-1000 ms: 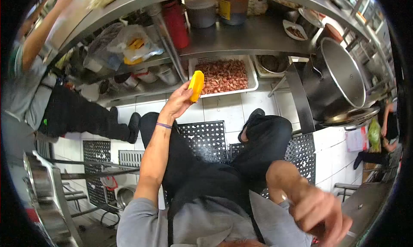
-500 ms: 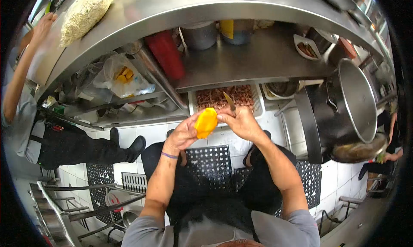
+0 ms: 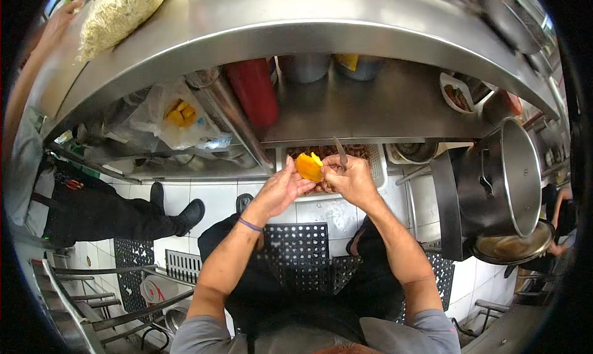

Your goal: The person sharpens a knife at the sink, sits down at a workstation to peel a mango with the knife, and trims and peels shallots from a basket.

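A yellow-orange, mango-like fruit (image 3: pixel 308 167) is held up in front of me, with a brighter yellow flap at its upper right edge. My left hand (image 3: pixel 278 190) cups its left side, thumb at the edge and fingers beneath. Gripped in my right hand (image 3: pixel 351 178) is a small knife (image 3: pixel 341 151), its blade pointing up and away from the fruit. The right thumb and fingertips touch the fruit's right side. Below both hands is a white plastic crate (image 3: pixel 378 169) filled with reddish-brown pieces, partly hidden by the hands and fruit.
Ahead is a steel counter (image 3: pixel 309 30) with a lower shelf (image 3: pixel 383 110). A plastic bag (image 3: pixel 164 129) of yellow-orange pieces is at left, beside a red container (image 3: pixel 253 95). Large pots (image 3: pixel 509 175) stand right. Another person's legs (image 3: pixel 117 206) are at left. Black perforated mats (image 3: pixel 296 255) cover tiles.
The fruit has moved away from me and tipped, now showing a bright flap. My left fingers have spread more, and the knife blade stands more upright. The view has shifted slightly.
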`<action>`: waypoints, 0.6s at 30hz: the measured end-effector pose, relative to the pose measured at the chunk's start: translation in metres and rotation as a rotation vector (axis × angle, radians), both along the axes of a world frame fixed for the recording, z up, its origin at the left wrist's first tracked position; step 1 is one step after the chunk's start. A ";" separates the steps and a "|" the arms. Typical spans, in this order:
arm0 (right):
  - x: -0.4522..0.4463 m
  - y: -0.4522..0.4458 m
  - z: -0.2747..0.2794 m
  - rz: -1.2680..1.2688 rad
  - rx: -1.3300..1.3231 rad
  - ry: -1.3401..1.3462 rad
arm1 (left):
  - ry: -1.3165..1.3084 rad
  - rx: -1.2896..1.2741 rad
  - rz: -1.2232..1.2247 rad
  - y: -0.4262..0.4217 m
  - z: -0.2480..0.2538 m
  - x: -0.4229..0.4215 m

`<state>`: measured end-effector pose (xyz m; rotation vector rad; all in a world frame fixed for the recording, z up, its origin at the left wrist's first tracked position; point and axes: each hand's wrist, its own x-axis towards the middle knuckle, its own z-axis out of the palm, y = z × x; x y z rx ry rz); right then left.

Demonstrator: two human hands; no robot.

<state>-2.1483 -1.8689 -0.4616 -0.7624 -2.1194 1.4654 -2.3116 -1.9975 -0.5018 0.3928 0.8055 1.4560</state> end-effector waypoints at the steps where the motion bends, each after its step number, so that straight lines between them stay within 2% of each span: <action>1: -0.001 -0.002 -0.004 0.016 -0.008 0.002 | 0.000 -0.016 0.018 0.001 -0.001 0.005; 2: -0.002 -0.006 -0.003 0.016 -0.122 0.023 | 0.062 -0.031 0.053 0.003 -0.002 0.012; 6: -0.006 -0.010 -0.001 0.001 0.092 0.124 | -0.131 -0.040 -0.018 0.004 -0.004 0.014; 9: -0.007 -0.014 0.005 0.008 -0.102 0.103 | -0.340 -0.074 -0.088 0.004 0.002 0.010; 12: -0.003 -0.016 0.010 0.121 0.062 0.113 | -0.396 -0.130 -0.026 0.004 -0.007 0.009; 16: 0.001 -0.023 0.015 0.105 -0.157 0.135 | -0.489 -0.024 -0.021 -0.001 -0.006 0.009; 18: 0.007 -0.026 0.009 0.070 -0.236 0.143 | -0.482 -0.076 0.086 -0.003 0.000 0.018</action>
